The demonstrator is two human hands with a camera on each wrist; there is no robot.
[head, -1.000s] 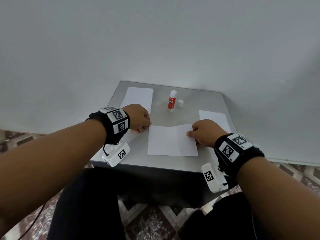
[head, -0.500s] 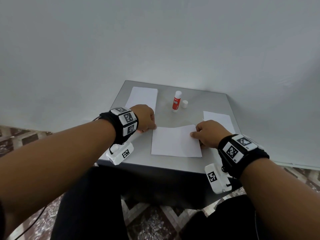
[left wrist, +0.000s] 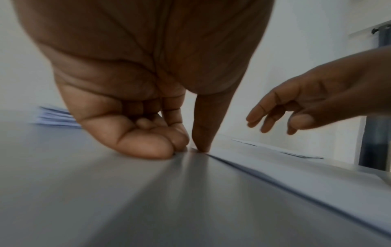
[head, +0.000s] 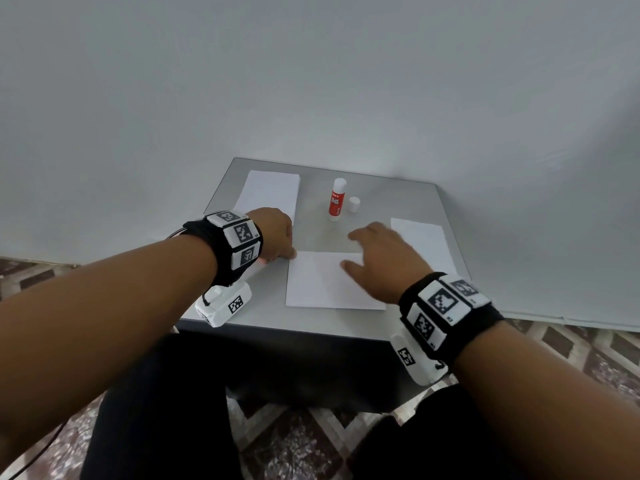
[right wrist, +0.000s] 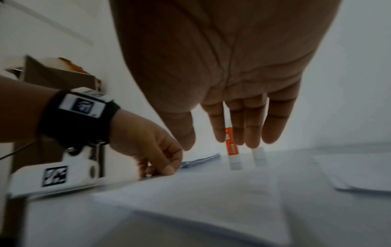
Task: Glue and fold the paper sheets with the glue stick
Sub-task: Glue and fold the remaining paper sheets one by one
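— Any writing you can read?

— Only on the glue stick (head: pixel 336 201). Its red label carries white letters that look like "GLUE STICK"; the smaller print above is too blurred to read. It stands upright toward the far side of the surface (head: pixel 398 199), uncapped, with its white cap (head: pixel 354 204) just beside it on the right.

— And the hands?

— The left hand (head: pixel 273 235) is down at the far left corner of the folded sheet (head: pixel 329 282). In the left wrist view the thumb tip presses on that corner while the other fingers are curled under against the surface, so its grip is narrow, pinning the paper rather than wrapping it.

— The right?

— The right hand (head: pixel 379 256) hovers above the sheet's right part, palm down, fingers straight and loosely spread, pointing toward the glue stick. Its grip is wide and holds nothing.

— Other paper?

— A stack of sheets (head: pixel 270 195) lies at the far left, partly behind the left hand, and a separate pile (head: pixel 424 242) lies on the right.
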